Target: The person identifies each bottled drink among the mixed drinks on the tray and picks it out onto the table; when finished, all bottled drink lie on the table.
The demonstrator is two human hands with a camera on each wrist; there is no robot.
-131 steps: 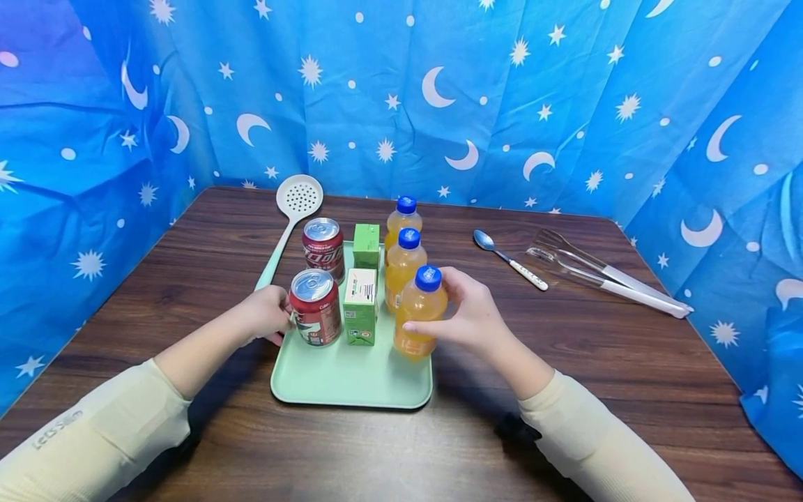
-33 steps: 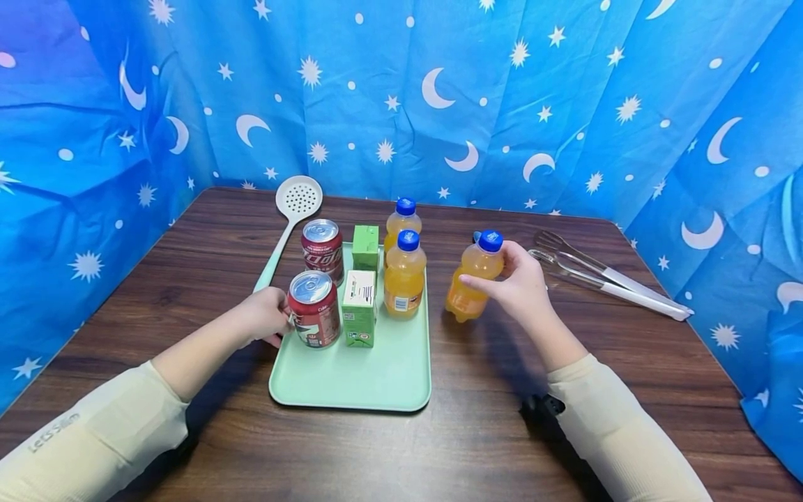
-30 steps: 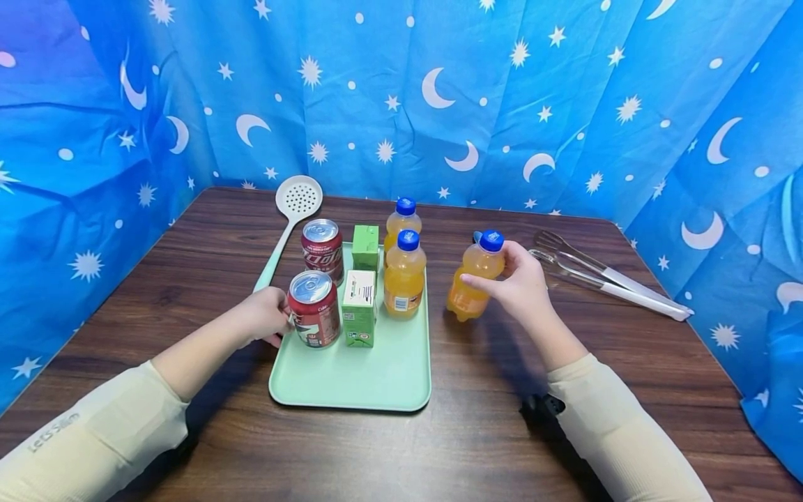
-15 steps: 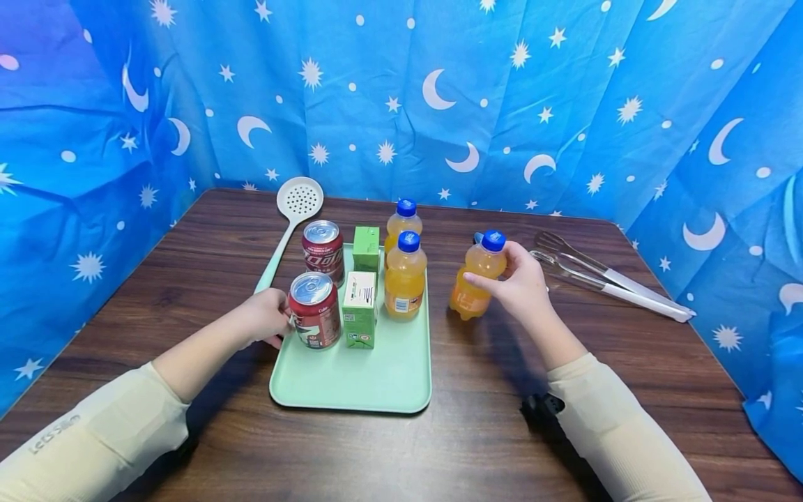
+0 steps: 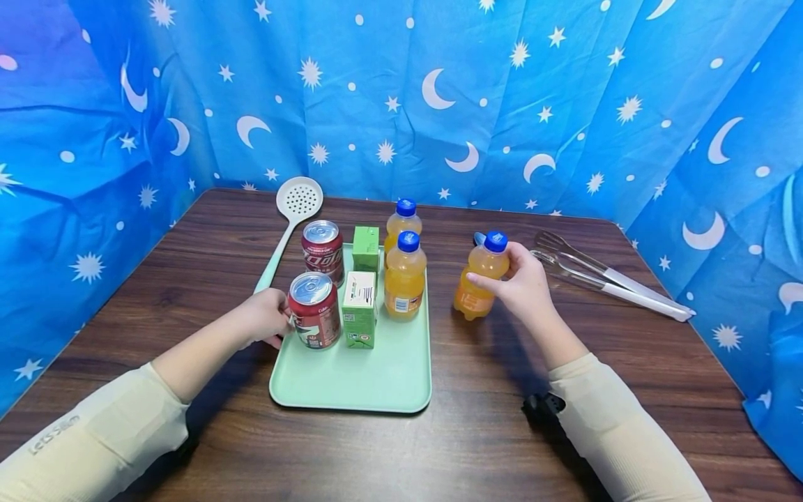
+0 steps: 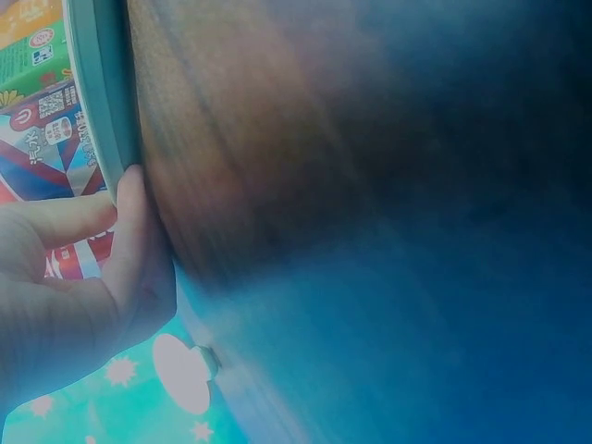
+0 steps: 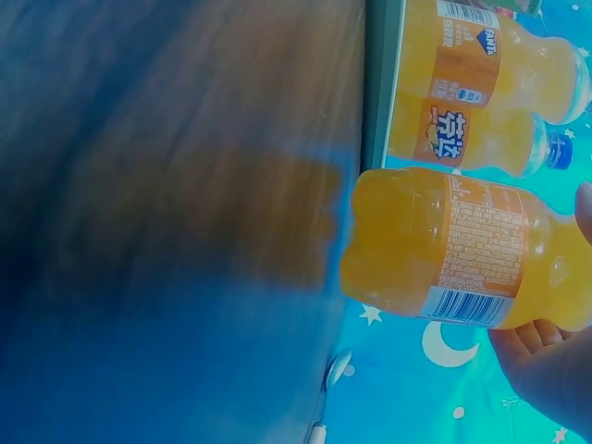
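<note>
My right hand grips a bottle of orange soda with a blue cap, to the right of the green tray. In the right wrist view that bottle has its base close at the tabletop. The fingers and thumb of my left hand pinch the tray's left rim, as the left wrist view shows at the tray edge. On the tray are two red cola cans, two green drink cartons and two more orange soda bottles in front-to-back rows.
A skimmer with a pale green handle lies left of the tray. Behind the held bottle, a spoon is mostly hidden. Clear tongs with white handles lie farther right. A blue curtain hangs round the table.
The front soda bottle has left the tray in my right hand and moved right over the table. During the last second it shifts slightly further right. The left hand stays at the tray rim.
</note>
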